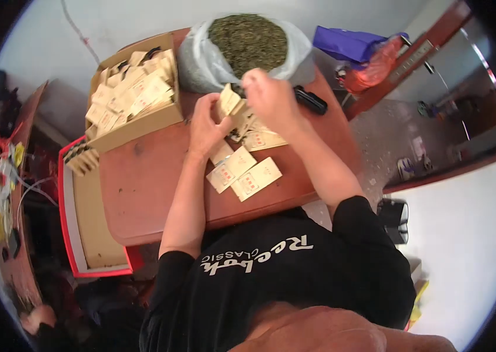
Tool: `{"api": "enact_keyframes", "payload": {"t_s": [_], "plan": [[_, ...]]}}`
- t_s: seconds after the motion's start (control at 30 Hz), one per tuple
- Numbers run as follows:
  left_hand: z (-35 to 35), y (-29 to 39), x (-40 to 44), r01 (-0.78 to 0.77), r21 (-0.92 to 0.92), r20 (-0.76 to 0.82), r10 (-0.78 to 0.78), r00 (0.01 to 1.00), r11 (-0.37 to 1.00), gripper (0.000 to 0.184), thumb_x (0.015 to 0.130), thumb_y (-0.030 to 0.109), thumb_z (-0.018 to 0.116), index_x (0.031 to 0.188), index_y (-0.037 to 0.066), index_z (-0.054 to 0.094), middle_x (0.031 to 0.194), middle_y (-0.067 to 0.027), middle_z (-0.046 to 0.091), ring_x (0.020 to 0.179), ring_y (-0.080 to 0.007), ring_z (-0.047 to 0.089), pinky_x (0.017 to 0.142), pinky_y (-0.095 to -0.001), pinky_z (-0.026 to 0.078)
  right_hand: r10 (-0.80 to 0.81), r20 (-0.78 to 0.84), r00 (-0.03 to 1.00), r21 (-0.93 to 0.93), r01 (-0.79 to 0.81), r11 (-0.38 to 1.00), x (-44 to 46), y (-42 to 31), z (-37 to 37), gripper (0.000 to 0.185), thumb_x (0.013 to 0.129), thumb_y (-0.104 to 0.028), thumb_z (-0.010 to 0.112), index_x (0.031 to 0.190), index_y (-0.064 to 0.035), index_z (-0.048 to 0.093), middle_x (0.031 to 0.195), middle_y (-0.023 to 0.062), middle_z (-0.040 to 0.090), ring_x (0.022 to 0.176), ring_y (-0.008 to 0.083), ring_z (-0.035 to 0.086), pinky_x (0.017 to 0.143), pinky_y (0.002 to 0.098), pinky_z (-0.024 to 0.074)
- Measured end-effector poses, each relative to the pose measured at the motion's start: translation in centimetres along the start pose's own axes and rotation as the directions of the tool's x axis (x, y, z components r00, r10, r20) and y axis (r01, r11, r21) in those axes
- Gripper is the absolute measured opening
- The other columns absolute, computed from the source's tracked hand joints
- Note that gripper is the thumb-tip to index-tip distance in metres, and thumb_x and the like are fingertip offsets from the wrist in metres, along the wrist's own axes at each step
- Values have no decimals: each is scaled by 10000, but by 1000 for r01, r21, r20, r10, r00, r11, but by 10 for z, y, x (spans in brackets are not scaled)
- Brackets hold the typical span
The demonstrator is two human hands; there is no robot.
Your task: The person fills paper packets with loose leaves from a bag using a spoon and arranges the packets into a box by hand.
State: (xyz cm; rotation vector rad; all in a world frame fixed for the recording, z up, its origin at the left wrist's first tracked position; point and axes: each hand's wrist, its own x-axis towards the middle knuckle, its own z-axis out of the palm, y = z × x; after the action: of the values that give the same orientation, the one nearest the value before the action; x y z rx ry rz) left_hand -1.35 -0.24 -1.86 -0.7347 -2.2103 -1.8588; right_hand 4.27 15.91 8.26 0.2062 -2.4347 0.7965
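Observation:
My left hand (206,128) pinches a small tan paper packet (230,101) upright over the table, its top end facing up. Close beside it on the right, my right hand (268,97) is curled with its fingers together, somewhat blurred; what it holds, if anything, is hidden. Dark leafy bits show between the two hands. Below them lie several flat tan packets (257,178) with red printed marks. Just behind the hands stands a clear plastic bag (198,56) full of dried green-brown leaves (248,41).
A cardboard box (142,124) heaped with tan packets stands on the reddish table (148,193) at left. Beside the table is a red-edged tray (92,234). A black case (311,101) lies right of the bag. Another person's hand (39,317) shows at lower left.

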Motion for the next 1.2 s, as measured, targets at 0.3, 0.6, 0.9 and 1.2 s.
{"api": "enact_keyframes", "payload": {"t_s": [0.3,0.6,0.9,1.2], "plan": [[-1,24,-5,-23,58,-11,24,1000,998,546,738,32,776,1233,30,545,1156,-96,563,1018,-199,595,836,-313,519,-304,31,952,-131,305,943,-15,-19,2,79,904,-101,588,948,-46,553,771,134,645,735,335,663,622,441,525],[-1,7,-5,0,-30,-25,-1,1000,1000,533,729,30,788,1213,37,564,1141,-89,576,1012,-209,606,851,-328,529,-476,-4,879,-115,473,874,-11,-5,-11,215,809,-73,641,1023,-86,646,875,111,690,744,295,681,648,384,545],[-4,5,-2,30,-6,-45,-31,998,1000,522,714,94,808,1184,43,585,1122,-88,599,1022,-214,608,924,-341,499,-49,-128,991,268,82,960,47,22,-26,235,1014,-188,515,1109,-51,682,739,71,692,666,154,676,639,301,539],[-7,-2,0,31,-15,11,-31,999,999,504,801,66,783,1247,38,550,1170,-59,620,1083,-176,594,956,-326,484,-209,-90,974,127,220,967,90,71,23,266,1015,-206,512,1211,-106,663,879,80,717,772,188,685,725,309,540]]}}
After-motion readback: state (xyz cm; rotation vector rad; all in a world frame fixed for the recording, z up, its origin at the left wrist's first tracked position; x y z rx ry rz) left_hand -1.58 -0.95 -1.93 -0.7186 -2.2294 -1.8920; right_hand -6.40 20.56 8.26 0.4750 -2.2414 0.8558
